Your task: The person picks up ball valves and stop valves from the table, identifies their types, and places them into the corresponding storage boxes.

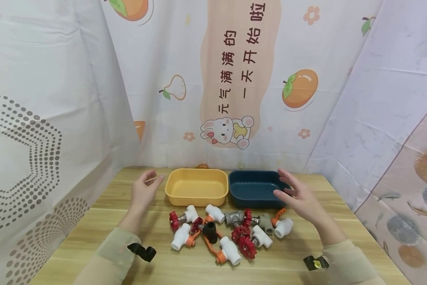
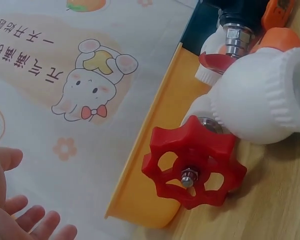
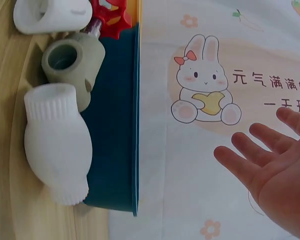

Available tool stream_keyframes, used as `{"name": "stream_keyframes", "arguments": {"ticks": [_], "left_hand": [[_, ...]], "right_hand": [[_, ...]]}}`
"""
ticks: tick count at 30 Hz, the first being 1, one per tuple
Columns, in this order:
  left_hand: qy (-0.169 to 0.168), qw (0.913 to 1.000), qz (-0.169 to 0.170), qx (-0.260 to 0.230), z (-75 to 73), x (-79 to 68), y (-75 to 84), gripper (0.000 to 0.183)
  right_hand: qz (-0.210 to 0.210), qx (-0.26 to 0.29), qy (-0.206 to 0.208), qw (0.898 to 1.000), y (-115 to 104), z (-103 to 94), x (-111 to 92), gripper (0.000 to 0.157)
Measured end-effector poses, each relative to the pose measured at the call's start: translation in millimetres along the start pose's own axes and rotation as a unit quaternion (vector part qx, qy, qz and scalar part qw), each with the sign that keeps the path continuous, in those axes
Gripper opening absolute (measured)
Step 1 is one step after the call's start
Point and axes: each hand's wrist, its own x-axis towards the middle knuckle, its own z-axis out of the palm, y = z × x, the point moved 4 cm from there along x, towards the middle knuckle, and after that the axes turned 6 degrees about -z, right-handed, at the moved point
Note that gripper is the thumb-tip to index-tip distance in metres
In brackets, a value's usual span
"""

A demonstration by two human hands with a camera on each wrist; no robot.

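My left hand (image 1: 144, 190) hovers just left of a yellow bin (image 1: 197, 203), holding nothing, its fingers loosely bent. At the right end of a dark blue bin (image 1: 256, 204), my right hand (image 1: 300, 196) is held up with fingers spread and nothing in it. In front of the bins lies a cluster of valves. Among them are white ball valves with orange handles, such as one white valve (image 1: 229, 251), and valves with red handwheels, like this red wheel (image 2: 192, 165). A grey valve body (image 3: 72, 65) and a black fitting (image 1: 210, 232) lie among them.
The bins stand side by side at the back of a wood-grain table (image 1: 185, 273). Printed curtains (image 1: 185, 118) hang behind and at both sides. Black straps with small cameras (image 1: 142, 251) are on both wrists.
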Motion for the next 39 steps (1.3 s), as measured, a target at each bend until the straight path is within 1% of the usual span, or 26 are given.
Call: {"name": "stream_keyframes", "arguments": {"ticks": [8, 14, 22, 26, 34, 39], "left_hand": [[-0.014, 0.9981, -0.041, -0.044, 5.9, 0.9, -7.0, 0.052], [-0.015, 0.9962, -0.065, -0.057, 10.5, -1.0, -12.5, 0.052], [-0.026, 0.9914, -0.098, -0.083, 16.7, 1.1, -25.2, 0.056], [-0.03, 0.9908, -0.104, -0.082, 17.8, 0.6, -29.7, 0.057], [-0.029, 0.9912, -0.115, -0.06, 20.7, 1.3, -41.0, 0.056], [-0.036, 0.989, -0.121, -0.076, 23.6, 3.5, -47.8, 0.055]], "right_hand": [[-0.013, 0.004, -0.008, 1.0, 0, 10.3, 3, 0.067], [-0.012, 0.008, -0.013, 1.0, -1, 17.0, 4, 0.066], [-0.015, 0.01, -0.021, 1.0, -6, 26.3, 7, 0.065], [-0.018, 0.015, -0.025, 0.999, -7, 30.4, 8, 0.065], [-0.026, 0.013, -0.03, 0.999, -9, 36.7, 10, 0.066], [-0.028, 0.012, -0.032, 0.999, -11, 39.5, 10, 0.066]]}}
